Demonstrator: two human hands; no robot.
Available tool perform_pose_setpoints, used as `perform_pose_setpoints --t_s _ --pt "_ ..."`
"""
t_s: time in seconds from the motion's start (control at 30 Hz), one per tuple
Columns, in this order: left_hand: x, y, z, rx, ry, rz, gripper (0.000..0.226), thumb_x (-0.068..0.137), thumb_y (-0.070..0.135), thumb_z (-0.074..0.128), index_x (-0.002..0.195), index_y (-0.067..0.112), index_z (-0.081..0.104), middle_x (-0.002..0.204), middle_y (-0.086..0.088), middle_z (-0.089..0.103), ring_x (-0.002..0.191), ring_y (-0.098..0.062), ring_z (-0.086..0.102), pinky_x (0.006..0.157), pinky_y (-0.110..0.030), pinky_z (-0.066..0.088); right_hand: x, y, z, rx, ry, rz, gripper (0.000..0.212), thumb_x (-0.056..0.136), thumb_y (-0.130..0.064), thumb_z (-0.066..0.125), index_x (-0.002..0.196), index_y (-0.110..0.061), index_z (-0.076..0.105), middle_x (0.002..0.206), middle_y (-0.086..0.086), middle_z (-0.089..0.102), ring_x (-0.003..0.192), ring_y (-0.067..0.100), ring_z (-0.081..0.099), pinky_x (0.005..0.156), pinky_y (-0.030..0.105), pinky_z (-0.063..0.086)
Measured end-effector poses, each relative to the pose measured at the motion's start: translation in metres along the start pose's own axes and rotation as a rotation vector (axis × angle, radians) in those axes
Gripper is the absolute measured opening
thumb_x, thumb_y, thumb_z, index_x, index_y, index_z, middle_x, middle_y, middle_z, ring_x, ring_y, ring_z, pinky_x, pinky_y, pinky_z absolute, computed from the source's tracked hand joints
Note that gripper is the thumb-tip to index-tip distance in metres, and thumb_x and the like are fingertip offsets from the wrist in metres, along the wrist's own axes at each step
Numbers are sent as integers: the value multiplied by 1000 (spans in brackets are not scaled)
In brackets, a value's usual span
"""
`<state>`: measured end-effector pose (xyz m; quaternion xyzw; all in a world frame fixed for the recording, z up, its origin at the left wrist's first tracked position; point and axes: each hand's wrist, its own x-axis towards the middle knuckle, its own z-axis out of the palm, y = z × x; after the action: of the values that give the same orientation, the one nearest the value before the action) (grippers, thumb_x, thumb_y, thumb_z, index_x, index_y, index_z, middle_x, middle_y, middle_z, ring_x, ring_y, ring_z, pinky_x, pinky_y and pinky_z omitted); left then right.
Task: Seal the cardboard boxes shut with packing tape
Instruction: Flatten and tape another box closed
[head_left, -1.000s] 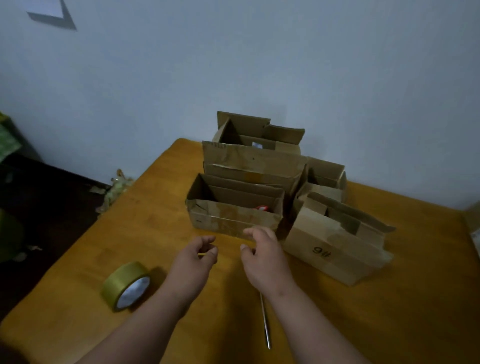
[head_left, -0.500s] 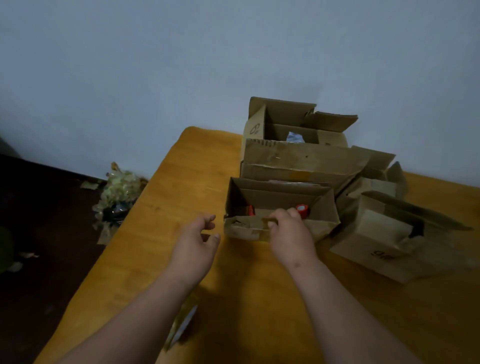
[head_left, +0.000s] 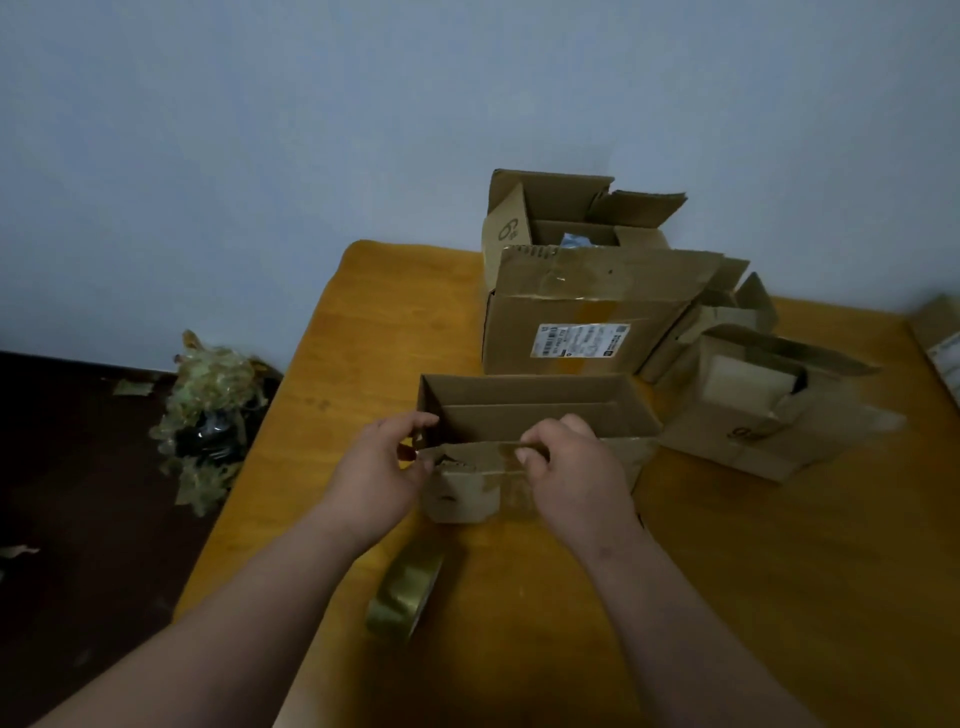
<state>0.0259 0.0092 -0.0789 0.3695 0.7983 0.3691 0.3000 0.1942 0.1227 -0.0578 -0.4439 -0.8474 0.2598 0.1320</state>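
The inside of the near box (head_left: 530, 410) is dark, and its contents cannot be made out. Its near flap (head_left: 478, 457) is partly covered by both hands, and old tape on its front wall blurs the surface. The box far right (head_left: 940, 338) is cut off by the frame edge.

The near box stands open on the wooden table (head_left: 779, 571), in front of a taller box with a white label (head_left: 582, 312). The left hand (head_left: 379, 478) curls round the box's near left corner, fingers over the top edge and thumb on the flap. The right hand (head_left: 571, 467) pinches the flap's top edge near its middle, fingers curled over it.

The roll of tape (head_left: 405, 592) stands on edge on the table, near the person, just below and between the wrists, touching neither hand. Two more open boxes sit at far (head_left: 571, 213) and right (head_left: 769, 415).

A heap of crumpled tape scraps (head_left: 208, 410) lies on the floor to the left.
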Motion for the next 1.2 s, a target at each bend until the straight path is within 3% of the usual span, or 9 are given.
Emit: perform_pose_setpoints --t_s 0.1,0.23,0.37,0.57,0.67,0.83,1.0,1.1,1.2 --pt "-10 14 -2 -27 1 46 43 88 9 69 120 35 57 126 8 56 111 -12 55 89 -36 54 -13 2 -16 22 49 -4 9 97 -26 57 101 -24 65 94 -14 47 81 3 51 65 15 38" --pt "-29 35 6 -57 35 103 45 86 3 68 115 36 57 123 9 56 110 -10 55 74 -21 49 -36 9 -38 76 80 3 4 95 -28 60 96 -27 63 89 -17 45 78 2 50 61 15 37" --pt "-56 53 30 -62 39 102 44 87 3 67 114 35 57 116 9 59 103 -10 57 70 -24 49 -69 25 -61 153 47 92 8 95 -30 59 95 -26 66 95 -15 50 83 7 61 69 28 54" --pt "-99 52 63 -268 -54 -119 51 87 -13 50 101 35 64 109 7 60 93 -18 63 68 -34 58 -129 58 -64 118 -21 86 5 95 -33 59 91 -32 61 93 -16 48 78 2 53 61 15 39" --pt "-119 42 78 -343 -2 -280 40 91 -4 39 91 25 67 95 -4 62 78 -21 58 54 -32 52 -154 74 -54 116 -109 100 5 95 -33 59 91 -34 60 100 -16 51 85 0 52 66 11 39" --pt "-139 21 96 92 118 -161 15 94 16 58 83 26 60 82 1 62 75 -20 60 67 -39 54 -179 92 -48 316 -274 213 10 95 -37 58 104 -34 61 96 -17 61 75 4 66 60 15 52" --pt "-137 15 88 213 173 -187 25 90 4 55 96 28 58 86 6 58 68 -17 56 52 -29 44 -171 122 -74 106 313 344 17 89 -35 67 97 -34 52 102 -12 52 71 1 53 52 10 36" --pt "-135 14 84 271 109 -171 48 82 -5 57 117 29 59 114 -2 56 78 -15 53 49 -24 40 -161 144 -82 78 149 570 59 81 -35 76 129 -24 44 128 2 43 97 16 55 71 27 47" --pt "-133 14 85 320 14 -127 81 81 -6 59 146 36 37 119 -1 46 83 -12 51 51 -18 43 -159 143 -72 197 -54 593 40 87 -20 68 122 -23 49 117 2 59 90 14 59 74 33 53"
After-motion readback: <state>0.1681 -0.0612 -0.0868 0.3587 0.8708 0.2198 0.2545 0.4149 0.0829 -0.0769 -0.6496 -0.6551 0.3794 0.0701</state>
